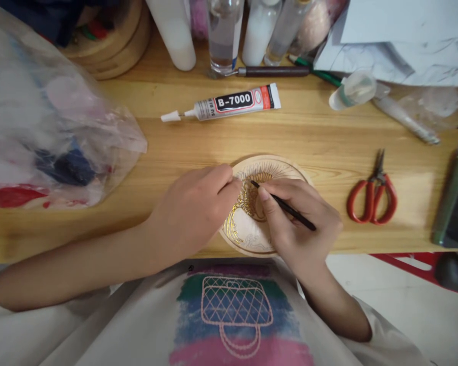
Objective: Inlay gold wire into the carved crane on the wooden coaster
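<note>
A round, pale wooden disc lies flat near the table's front edge. It bears a pencilled drawing, part of it traced in gold wire with scale-like curves and long sweeping lines. My right hand grips a slim black pointed tool like a pen, its tip touching or just above the gold pattern. Whether the tool is tweezers I cannot tell. My left hand rests over the disc's left side, thumb and forefinger pinched close to the tool's tip. What the pinch holds, if anything, is hidden.
Beyond the disc lies a B-7000 glue tube. Red-handled pliers are to the right. A clear plastic bag fills the left. Bottles, a dark-handled tool and paper sheets line the back. A small capped container lies nearby.
</note>
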Demonstrator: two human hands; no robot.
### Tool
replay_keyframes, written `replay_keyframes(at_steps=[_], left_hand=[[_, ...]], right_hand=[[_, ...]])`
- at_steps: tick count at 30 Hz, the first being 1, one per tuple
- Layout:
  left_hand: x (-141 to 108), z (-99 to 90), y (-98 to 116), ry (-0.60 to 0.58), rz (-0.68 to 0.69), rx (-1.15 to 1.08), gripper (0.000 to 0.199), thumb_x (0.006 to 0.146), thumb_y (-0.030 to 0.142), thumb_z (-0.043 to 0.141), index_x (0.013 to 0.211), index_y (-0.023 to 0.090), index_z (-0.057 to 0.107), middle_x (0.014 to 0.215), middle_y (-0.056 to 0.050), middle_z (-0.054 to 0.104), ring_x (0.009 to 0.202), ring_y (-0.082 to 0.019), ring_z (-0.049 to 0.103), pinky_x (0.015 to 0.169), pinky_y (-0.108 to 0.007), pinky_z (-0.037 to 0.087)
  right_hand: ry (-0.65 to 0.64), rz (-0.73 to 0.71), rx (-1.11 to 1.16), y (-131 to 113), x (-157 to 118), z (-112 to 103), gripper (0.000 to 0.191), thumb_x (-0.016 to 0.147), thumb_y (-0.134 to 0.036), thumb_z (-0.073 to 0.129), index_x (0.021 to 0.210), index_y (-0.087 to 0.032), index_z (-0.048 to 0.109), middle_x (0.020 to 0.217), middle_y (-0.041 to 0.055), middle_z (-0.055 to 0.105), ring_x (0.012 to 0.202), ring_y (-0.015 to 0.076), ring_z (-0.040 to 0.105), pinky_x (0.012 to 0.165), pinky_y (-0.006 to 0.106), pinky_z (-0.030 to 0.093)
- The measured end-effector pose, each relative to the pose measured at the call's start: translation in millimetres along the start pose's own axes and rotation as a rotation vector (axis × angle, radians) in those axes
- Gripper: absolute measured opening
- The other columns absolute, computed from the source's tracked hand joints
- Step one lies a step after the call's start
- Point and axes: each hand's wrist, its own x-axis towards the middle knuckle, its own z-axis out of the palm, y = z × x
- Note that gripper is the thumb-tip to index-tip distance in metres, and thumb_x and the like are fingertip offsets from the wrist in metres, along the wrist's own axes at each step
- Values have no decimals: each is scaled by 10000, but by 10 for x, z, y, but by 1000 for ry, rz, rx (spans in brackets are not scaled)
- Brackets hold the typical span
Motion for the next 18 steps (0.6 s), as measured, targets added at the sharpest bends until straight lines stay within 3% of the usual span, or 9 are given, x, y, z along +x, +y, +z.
replay_keyframes(at_steps=[8, 13, 18], left_hand=[[-97, 51, 238, 121, -139, -6, 224, 983, 126, 443, 1021, 113, 663, 787, -54, 654, 702, -180, 614, 615, -307, 507], [-77, 128, 420, 213, -254, -67, 160, 969, 130, 508, 976, 114, 668, 766, -42, 666, 681, -163, 642, 605, -284, 520], [-62, 160, 466, 252, -312, -117, 155, 961, 129, 521, 1004, 123, 670, 792, -42, 699, 689, -158, 667, 598, -273, 527]], right_hand=[[-7, -7, 29, 22, -7, 6, 107, 848, -98, 673, 887, -187, 717, 854, 33, 744, 812, 150, 700, 784, 314, 595], [-13, -7, 31, 27, -13, 2, 116, 855, -102, 664, 897, -195, 718, 865, 25, 746, 818, 152, 704, 789, 316, 595], [-7, -7, 37, 28, -10, 16, 115, 862, -120, 660, 898, -211, 720, 860, 21, 750, 815, 160, 706, 785, 339, 601]])
